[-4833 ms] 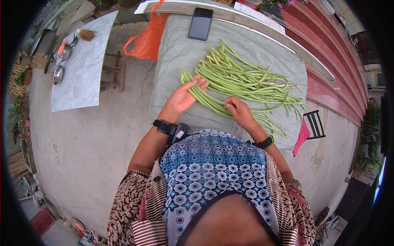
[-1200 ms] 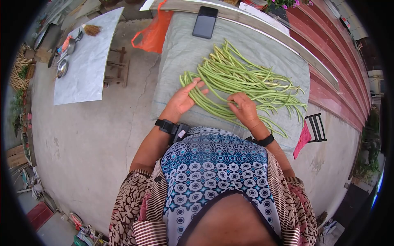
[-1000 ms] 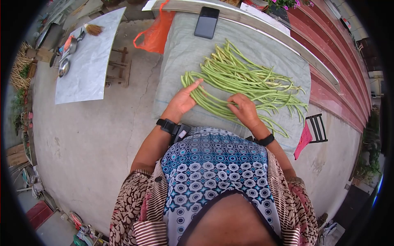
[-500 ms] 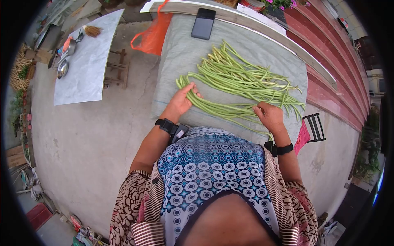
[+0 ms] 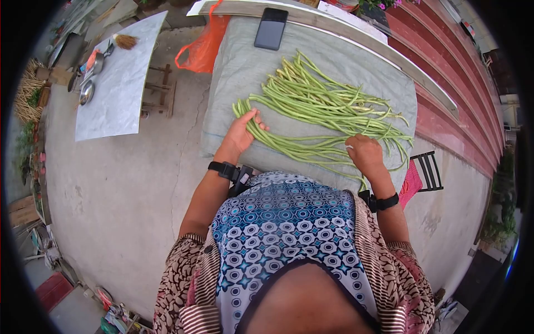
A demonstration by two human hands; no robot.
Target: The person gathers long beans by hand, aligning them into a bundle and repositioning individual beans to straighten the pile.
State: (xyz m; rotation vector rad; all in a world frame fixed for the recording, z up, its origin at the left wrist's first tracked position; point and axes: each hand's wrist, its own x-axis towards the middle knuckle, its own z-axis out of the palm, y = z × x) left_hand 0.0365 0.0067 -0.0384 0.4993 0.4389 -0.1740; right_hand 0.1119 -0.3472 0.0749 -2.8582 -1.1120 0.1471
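Note:
My left hand [image 5: 242, 132] is closed around one end of a bundle of long green beans [image 5: 295, 147], with the tips sticking up past the thumb. From there the bundle runs right across the cloth, its strands fanning out toward my right hand [image 5: 365, 153]. That hand is closed, fingers curled in a pinch over the far part of the bundle. A small whitish bit shows at its fingertips, too small to name. Just beyond the bundle lies a larger pile of long beans [image 5: 322, 100], some of them yellowish.
A grey-green cloth [image 5: 233, 72] covers the work surface. On it, at the back, lies a black phone [image 5: 271, 29]. An orange plastic bag [image 5: 201, 50] hangs at the left corner. A long board [image 5: 356, 42] borders the back, before red steps [image 5: 445, 72]. Leftward stands a table [image 5: 119, 94].
My right hand has turned slightly, its fingers curling in more, and a whitish bit now shows at the fingertips. My left hand keeps its hold on the beans. The view has shifted a little.

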